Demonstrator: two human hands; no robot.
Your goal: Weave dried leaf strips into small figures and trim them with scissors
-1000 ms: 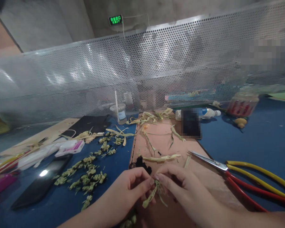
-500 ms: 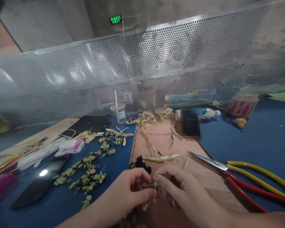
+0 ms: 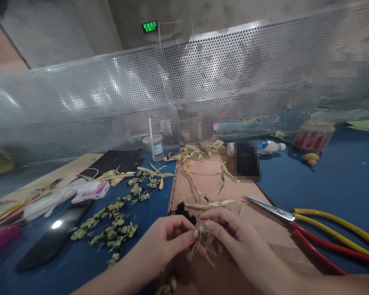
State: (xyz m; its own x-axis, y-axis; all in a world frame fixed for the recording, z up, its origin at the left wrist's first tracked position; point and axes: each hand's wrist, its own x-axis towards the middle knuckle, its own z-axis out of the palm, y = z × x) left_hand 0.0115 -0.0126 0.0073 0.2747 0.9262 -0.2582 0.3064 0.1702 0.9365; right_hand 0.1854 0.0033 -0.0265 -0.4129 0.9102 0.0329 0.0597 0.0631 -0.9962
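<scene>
Higher than half a second ago, the left hand's (image 3: 178, 237) thumb pinches knotted leaf strips (image 3: 202, 234) against its forefinger; I see the right hand's (image 3: 233, 239) fingertips closed there too, strands dangling above the pink board (image 3: 212, 182). Beyond stands a cup (image 3: 156, 148).

1. Flat blue tabletop (image 3: 326, 180), extending either side of the fingers (image 3: 184, 241).
2. Pinkish-brown cardboard sheet (image 3: 215, 187), beneath the fingers.
3. Small green knotted plant-fibre pieces (image 3: 117, 233), left of them.
4. Glossy black rectangular slab (image 3: 53, 237), farther left.
</scene>
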